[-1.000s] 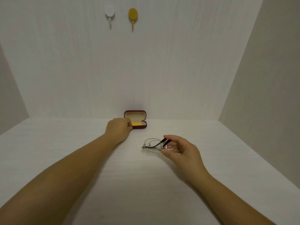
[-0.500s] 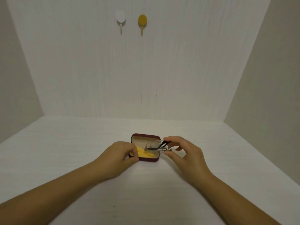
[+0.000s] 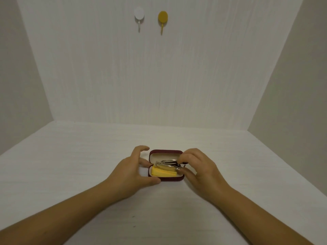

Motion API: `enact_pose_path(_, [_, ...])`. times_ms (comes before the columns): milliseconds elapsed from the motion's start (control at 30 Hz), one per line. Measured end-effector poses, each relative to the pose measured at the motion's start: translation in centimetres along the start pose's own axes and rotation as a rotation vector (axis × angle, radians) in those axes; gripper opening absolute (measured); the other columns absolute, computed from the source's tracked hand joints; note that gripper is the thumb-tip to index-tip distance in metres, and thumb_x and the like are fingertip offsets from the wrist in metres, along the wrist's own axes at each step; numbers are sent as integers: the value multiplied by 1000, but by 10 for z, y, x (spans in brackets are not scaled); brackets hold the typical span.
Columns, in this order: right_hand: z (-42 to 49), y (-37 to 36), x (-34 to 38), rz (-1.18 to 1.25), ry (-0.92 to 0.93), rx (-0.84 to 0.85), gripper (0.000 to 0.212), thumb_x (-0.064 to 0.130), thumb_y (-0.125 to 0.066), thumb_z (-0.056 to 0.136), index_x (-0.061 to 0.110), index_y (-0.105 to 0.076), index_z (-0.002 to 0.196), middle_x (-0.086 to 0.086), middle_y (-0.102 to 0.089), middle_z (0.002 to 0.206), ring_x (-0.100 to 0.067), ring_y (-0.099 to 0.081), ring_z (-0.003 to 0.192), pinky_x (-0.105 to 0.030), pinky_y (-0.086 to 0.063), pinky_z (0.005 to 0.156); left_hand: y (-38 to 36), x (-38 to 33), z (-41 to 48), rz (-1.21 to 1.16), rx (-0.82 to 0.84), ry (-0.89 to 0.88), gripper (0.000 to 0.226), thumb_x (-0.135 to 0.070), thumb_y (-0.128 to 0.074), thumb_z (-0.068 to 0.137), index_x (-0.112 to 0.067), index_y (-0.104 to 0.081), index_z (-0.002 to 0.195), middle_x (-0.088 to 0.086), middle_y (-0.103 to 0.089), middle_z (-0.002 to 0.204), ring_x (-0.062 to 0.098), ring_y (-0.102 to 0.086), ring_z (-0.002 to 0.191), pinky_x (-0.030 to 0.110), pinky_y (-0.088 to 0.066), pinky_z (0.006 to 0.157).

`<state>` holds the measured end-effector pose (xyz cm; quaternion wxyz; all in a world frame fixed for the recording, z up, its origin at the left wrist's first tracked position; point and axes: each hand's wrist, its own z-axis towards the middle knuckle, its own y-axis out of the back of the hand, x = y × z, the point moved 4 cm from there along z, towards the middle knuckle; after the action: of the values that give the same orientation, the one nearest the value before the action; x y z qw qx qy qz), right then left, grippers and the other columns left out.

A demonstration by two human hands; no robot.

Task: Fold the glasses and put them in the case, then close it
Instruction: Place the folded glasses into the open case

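Glasses (image 3: 167, 164), folded, hung over the open case (image 3: 166, 178), pinched at their right end by the fingers (image 3: 184, 159) of the right hand (image 3: 200, 169). They sat low between the raised lid and the tray, just above a yellow cloth (image 3: 163, 172), and I could not tell whether they touched it. The left hand (image 3: 131, 172) cupped the case's left end, thumb against the front wall, its other fingers spread and holding nothing else. The case rested on the white worktop (image 3: 70, 165). Placing was the step in hand, by my reckoning. Next the right hand would need to lower the frame flat, let go, and clear the lid before closing.
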<state>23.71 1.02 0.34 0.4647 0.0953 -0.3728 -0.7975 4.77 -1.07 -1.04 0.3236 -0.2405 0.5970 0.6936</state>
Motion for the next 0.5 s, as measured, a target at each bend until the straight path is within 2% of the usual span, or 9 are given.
enact_pose_path(100, [4,-5,6,-122,102,16,21,6,-53,81,20,-52,95,-4,-66,82,-19,-54,72,-30,-45,61,-1,0,1,30,12,-26,87,-41,-79,62,-36,-27,132,-14,-65,108,7,-52,98,21,-35,78])
enact_pose_path(233, [4,-7,9,-155,150,125,26,6,-43,81,20,-54,99,-2,-69,87,-21,-58,73,-33,-51,56,-1,-2,0,71,18,-66,85,-41,-78,64,-35,-30,133,-14,-65,111,5,-53,92,12,-36,70])
enact_pose_path(300, [3,-7,7,-127,159,176,36,-2,-48,79,21,-56,105,-2,-70,96,-21,-62,83,-35,-54,63,-1,-1,1,68,20,-76,81,-42,-78,64,-36,-33,131,-14,-65,112,6,-55,96,9,-36,71])
enact_pose_path(367, [0,-5,4,-50,158,222,50,-10,-54,74,22,-58,112,-4,-69,109,-21,-63,96,-32,-53,79,0,-1,1,64,20,-81,79,-43,-77,64,-36,-34,130,-14,-65,112,5,-55,97,9,-36,71])
enact_pose_path(433, [-3,-2,2,51,103,272,60,-11,-52,71,26,-59,118,-1,-64,122,-15,-58,110,-23,-45,93,0,-1,1,63,18,-81,79,-43,-77,64,-36,-35,129,-15,-65,112,5,-54,96,8,-36,70])
enact_pose_path(500, [-3,2,0,183,-30,288,59,-3,-51,71,33,-60,117,8,-60,126,-3,-51,118,-15,-38,99,0,0,1,54,16,-82,77,-42,-78,64,-36,-35,129,-14,-65,111,5,-55,96,9,-36,70])
